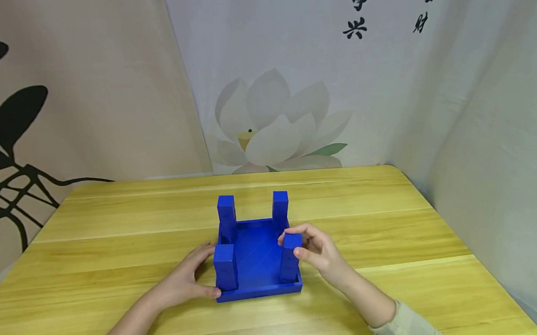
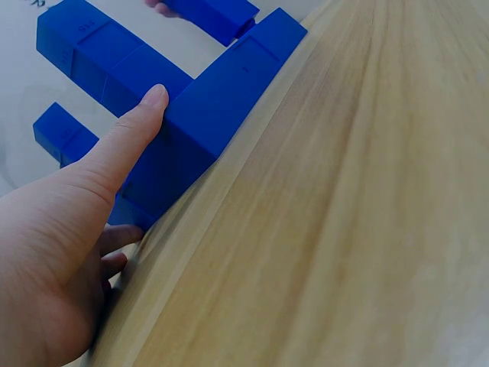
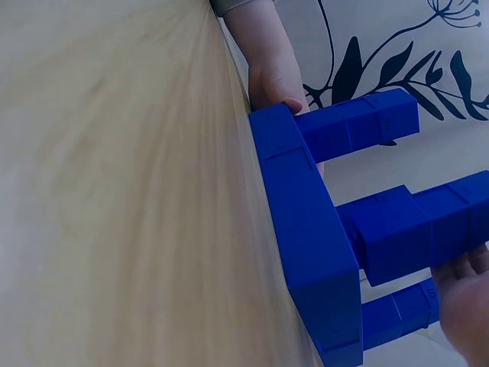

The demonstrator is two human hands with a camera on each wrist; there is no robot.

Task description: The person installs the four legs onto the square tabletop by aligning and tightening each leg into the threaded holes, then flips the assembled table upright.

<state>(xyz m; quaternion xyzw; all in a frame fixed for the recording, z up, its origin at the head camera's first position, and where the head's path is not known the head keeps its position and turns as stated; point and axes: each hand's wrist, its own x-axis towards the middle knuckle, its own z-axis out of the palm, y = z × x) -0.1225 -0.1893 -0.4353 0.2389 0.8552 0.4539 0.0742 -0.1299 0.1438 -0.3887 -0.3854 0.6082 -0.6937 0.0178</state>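
Observation:
A shallow blue tray [image 1: 258, 255] sits on the table with an upright square blue post at each corner. My left hand [image 1: 189, 276] holds the tray's left side, its thumb [image 2: 145, 115] over the rim near the front left post [image 1: 225, 268] and the other fingers low along the side. Between thumb and fingertips, my right hand [image 1: 320, 253] pinches the upper part of the front right post [image 1: 289, 263]. That post leans slightly, and a narrow dark gap shows near its foot in the right wrist view.
The back left post [image 1: 227, 218] and back right post [image 1: 280, 208] stand at the tray's far corners. Around the tray spreads a wooden table [image 1: 113, 237]. Printed curtains [image 1: 288, 55] hang behind it and along the right side.

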